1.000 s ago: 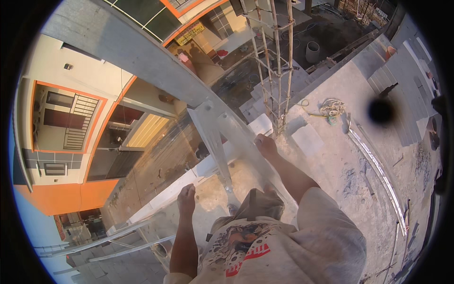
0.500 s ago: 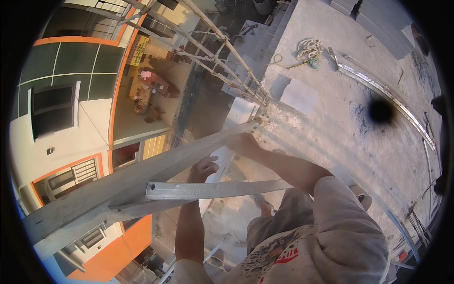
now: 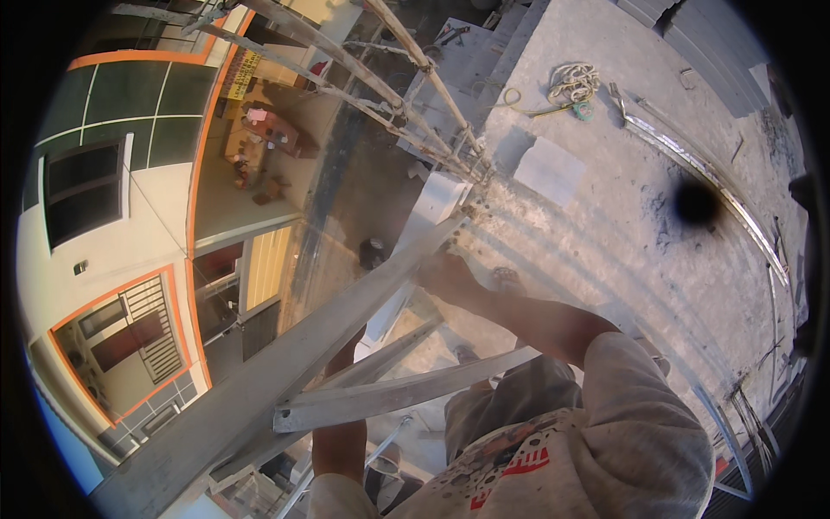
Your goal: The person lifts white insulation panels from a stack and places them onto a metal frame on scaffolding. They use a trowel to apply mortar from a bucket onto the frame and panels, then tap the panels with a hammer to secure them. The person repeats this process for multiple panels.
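Note:
A long grey metal beam (image 3: 268,376) slants from the lower left to the roof edge near the middle. My right hand (image 3: 443,275) is closed at its far end, with the fingertips partly hidden against it. Behind the beam goes my left hand (image 3: 346,353); only a sliver and the forearm show, and its fingers are hidden. A shorter metal channel (image 3: 406,387) with a hole near its end crosses over my left forearm and meets the beam. Below it, another metal strut (image 3: 385,353) angles toward the roof surface.
Pale concrete roof (image 3: 631,251) spreads to the right, with a white block (image 3: 550,171), coiled rope (image 3: 572,84) and long shiny metal strips (image 3: 683,156). Wooden poles (image 3: 367,76) stand tied beyond the edge. Left, the drop faces a house (image 3: 156,208) with orange trim.
The beam's near end has swung downward in view, and the shorter channel has tilted with it. My left hand has gone from sight behind the beam. My right hand stays near the far end.

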`<state>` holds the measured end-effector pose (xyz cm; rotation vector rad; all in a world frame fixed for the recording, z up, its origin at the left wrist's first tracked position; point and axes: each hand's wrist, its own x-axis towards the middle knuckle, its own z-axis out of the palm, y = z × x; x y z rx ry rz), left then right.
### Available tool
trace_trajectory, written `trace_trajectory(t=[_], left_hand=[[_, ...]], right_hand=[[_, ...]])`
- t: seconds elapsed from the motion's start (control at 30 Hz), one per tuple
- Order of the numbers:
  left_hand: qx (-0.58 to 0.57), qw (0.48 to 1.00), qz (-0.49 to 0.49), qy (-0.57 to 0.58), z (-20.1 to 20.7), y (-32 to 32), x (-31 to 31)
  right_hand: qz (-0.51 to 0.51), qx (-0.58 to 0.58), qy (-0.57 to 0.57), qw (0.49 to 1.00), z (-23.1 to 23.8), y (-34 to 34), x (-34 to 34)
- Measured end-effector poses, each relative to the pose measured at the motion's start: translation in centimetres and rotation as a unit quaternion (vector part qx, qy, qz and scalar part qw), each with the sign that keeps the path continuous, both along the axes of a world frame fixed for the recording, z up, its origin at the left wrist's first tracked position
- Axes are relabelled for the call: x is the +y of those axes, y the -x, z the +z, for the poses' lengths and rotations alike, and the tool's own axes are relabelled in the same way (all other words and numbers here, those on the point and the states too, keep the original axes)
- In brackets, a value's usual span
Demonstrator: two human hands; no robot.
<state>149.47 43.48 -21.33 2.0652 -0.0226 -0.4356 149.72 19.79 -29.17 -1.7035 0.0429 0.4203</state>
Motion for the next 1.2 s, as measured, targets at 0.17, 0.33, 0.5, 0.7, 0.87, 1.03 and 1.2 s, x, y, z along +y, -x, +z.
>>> trace_trajectory(t=[0.17, 0.33, 0.5, 0.7, 0.87, 1.03, 1.2], left_hand=[[0.140, 0.982, 0.111, -0.061, 3.0, -4.7, -3.0], [0.141, 0.982, 0.062, -0.109, 4.6, -9.6, -7.6], [0.168, 0.978, 0.004, -0.120, 3.1, -11.5, -7.6], [0.176, 0.980, -0.053, -0.074, 0.1, -12.3, -7.0], [0.201, 0.971, -0.072, -0.110, -0.1, -12.5, -7.7], [0.206, 0.967, -0.094, -0.121, 0.3, -12.8, -8.5], [0.217, 0.962, -0.121, -0.111, 1.3, -13.2, -8.6]], right_hand=[[0.029, 0.022, 0.006, 0.999, 0.0, -0.2, -0.2], [0.046, 0.080, -0.023, 0.995, 1.0, -3.2, -4.4], [0.020, -0.004, -0.059, 0.998, 2.6, -7.6, -5.6], [0.066, -0.041, -0.021, 0.997, 3.2, -10.1, -3.9], [0.117, -0.015, 0.005, 0.993, 2.8, -9.6, -5.4], [0.150, -0.032, -0.035, 0.988, 2.6, -8.8, -6.0], [0.129, 0.001, -0.065, 0.990, 2.8, -7.7, -6.1]])
